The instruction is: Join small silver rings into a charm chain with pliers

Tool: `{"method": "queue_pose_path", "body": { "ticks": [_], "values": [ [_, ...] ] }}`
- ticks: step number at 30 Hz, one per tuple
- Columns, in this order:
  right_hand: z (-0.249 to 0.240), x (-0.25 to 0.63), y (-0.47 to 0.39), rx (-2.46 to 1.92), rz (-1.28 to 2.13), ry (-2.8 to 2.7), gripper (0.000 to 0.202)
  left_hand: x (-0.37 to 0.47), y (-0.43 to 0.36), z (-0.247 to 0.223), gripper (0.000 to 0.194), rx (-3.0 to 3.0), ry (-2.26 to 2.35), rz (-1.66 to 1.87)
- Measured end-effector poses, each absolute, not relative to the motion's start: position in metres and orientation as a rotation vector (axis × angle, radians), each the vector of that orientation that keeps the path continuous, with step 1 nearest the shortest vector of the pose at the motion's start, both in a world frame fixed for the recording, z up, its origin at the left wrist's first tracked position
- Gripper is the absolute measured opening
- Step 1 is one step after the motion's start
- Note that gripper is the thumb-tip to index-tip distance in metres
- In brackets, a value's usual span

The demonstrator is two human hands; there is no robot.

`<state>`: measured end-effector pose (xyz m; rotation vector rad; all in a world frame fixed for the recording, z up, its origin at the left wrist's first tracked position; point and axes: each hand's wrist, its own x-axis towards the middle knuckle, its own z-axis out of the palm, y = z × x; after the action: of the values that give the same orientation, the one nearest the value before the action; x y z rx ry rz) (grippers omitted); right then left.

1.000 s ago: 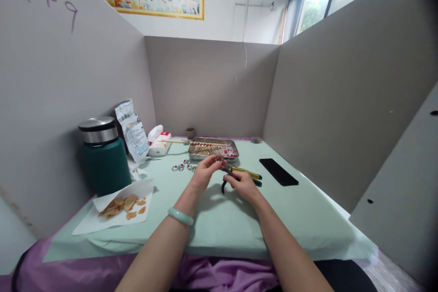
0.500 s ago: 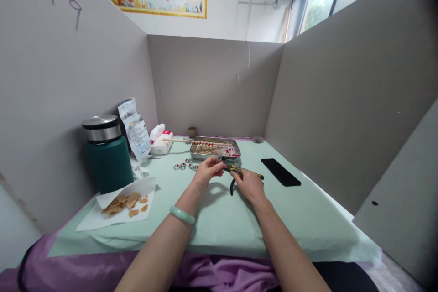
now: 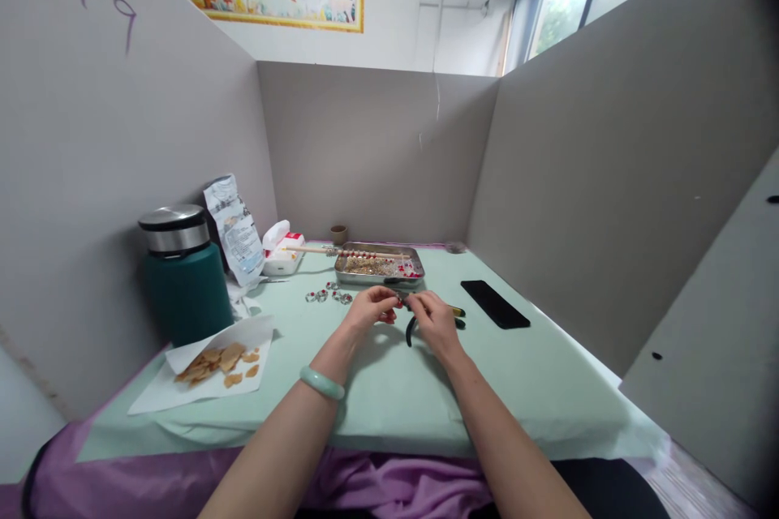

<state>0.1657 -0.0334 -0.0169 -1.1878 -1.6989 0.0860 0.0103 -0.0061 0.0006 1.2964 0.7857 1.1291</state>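
My left hand is closed in a pinch on a small piece with a red bead. My right hand meets it there, thumb and fingers pressed together at the piece's right side; what lies between them is too small to make out. Under and beside my right hand are pliers with black and yellow handles, partly hidden by the hand. A black curved handle shows below its fingers. Left of my hands lie several small silver rings with red beads.
Behind my hands stands a metal tray of loose beads, a beaded stick across it. A black phone-like slab lies right. At left are a green flask, a pouch, tissues, and chips on paper. Partitions enclose the table.
My right hand has shifted slightly left and its fingertips have closed in beside my left hand's. The metal tips that showed by its fingers are out of sight; more of the handles shows at right.
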Motion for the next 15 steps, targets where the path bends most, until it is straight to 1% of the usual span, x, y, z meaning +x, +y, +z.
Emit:
{"method": "queue_pose_path", "body": {
  "ticks": [4, 15],
  "values": [
    [-0.0159, 0.1586, -0.0334, -1.061, 0.24, -1.693, 0.025, 0.0121, -0.0065, -0.002, 0.03, 1.341, 0.824, 1.124],
    [-0.0196, 0.1569, -0.0306, -1.051, 0.644, -1.539, 0.026, 0.0091, -0.0075, 0.0033, 0.03, 1.278, 0.752, 1.139]
  ]
}}
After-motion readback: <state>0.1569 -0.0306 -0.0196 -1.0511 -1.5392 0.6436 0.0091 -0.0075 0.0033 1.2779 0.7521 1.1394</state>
